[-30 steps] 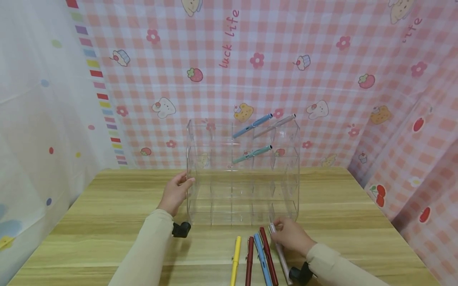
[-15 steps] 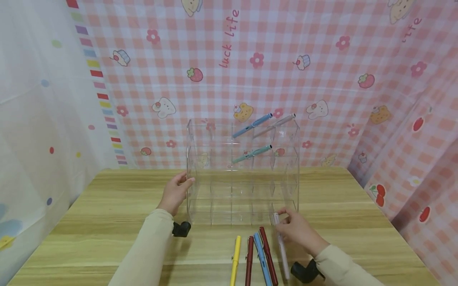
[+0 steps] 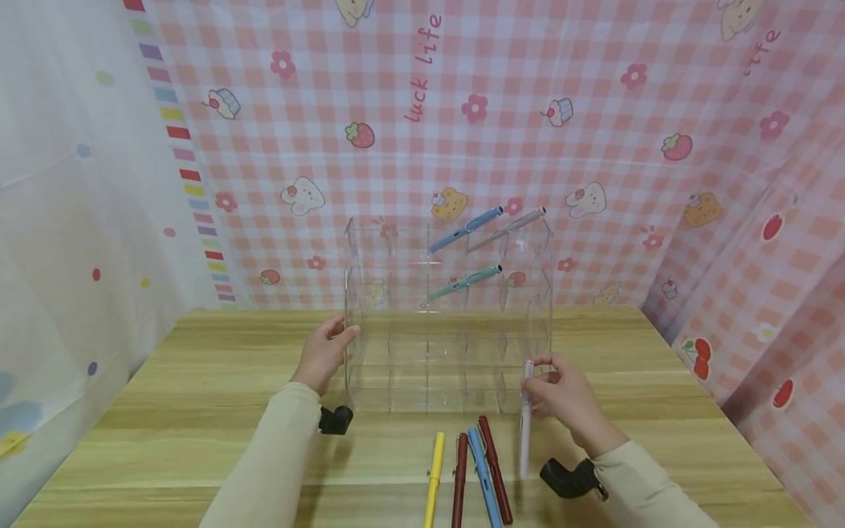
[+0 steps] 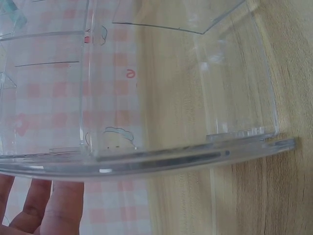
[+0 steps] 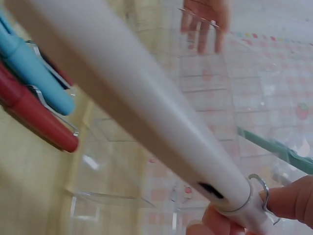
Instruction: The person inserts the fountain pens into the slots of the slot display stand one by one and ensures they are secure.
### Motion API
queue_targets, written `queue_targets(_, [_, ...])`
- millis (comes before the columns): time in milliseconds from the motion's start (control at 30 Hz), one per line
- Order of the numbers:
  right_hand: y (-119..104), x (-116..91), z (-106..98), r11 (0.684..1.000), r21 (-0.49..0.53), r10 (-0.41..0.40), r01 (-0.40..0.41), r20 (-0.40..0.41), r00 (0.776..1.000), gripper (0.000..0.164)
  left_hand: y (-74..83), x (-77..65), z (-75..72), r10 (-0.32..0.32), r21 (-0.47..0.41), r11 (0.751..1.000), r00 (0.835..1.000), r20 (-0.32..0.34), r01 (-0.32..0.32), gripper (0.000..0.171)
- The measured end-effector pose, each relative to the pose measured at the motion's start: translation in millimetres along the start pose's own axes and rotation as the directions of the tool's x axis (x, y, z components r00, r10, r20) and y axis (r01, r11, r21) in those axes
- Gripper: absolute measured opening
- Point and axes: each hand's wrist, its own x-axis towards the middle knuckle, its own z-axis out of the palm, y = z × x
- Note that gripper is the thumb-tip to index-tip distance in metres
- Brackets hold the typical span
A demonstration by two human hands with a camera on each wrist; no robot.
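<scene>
A clear acrylic pen rack (image 3: 409,317) with tiers of compartments stands upright on the table. My left hand (image 3: 323,356) touches its left side; in the left wrist view the fingers (image 4: 63,208) meet the panel from outside. My right hand (image 3: 564,396) pinches a pale pink pen (image 3: 525,433) near its clip end, upright before the rack's lower right corner. The pen's pale barrel (image 5: 146,98) crosses the right wrist view. A blue pen (image 3: 465,229) and a pale pen (image 3: 508,227) lean in the top tier, a green pen (image 3: 465,283) in the tier below.
On the wooden table (image 3: 165,425) before the rack lie a yellow pen (image 3: 434,480), a dark red pen (image 3: 460,480), a light blue pen (image 3: 485,477) and a second dark red pen (image 3: 495,469). A checked pink curtain (image 3: 396,176) hangs behind.
My right hand has lifted the pale pink pen off the table and moved it up and right, turning it more upright. The left hand and the rack have stayed put.
</scene>
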Motion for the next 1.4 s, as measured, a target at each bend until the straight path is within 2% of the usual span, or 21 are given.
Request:
queue_targets(200, [-7.0,1.4,-9.2,1.0,0.029,0.002,-0.001,-0.042,0.999,0.042,-1.3,0.7,1.5,-0.003,0.003,1.0,1.0,-0.008,0.003,0.053])
queue_targets(433, [-14.0,1.6,-19.9,0.994,0.107,0.01,-0.002,-0.076,0.997,0.039,-4.0,0.7,5.2,-0.001,0.002,1.0,1.0,0.001,0.001,0.054])
queue_targets(800, [-17.2,3.3,-28.0,0.989,0.144,0.021,-0.005,-0.111,0.994,0.035,-7.0,1.2,3.3,-0.002,-0.013,1.0,1.0,0.006,0.002,0.054])
queue_targets(1100, [-26.1,6.1,-38.7,0.969,0.245,-0.001,0.042,-0.166,0.986,0.027,-5.8,0.1,1.7,-0.003,0.003,1.0,1.0,0.012,0.003,0.056])
queue_targets(1400, [-47.5,16.3,-43.3,0.937,0.331,-0.019,0.11,-0.267,0.963,0.021,0.2,1.5,1.0,0.0,-0.016,1.0,1.0,0.017,0.001,0.055])
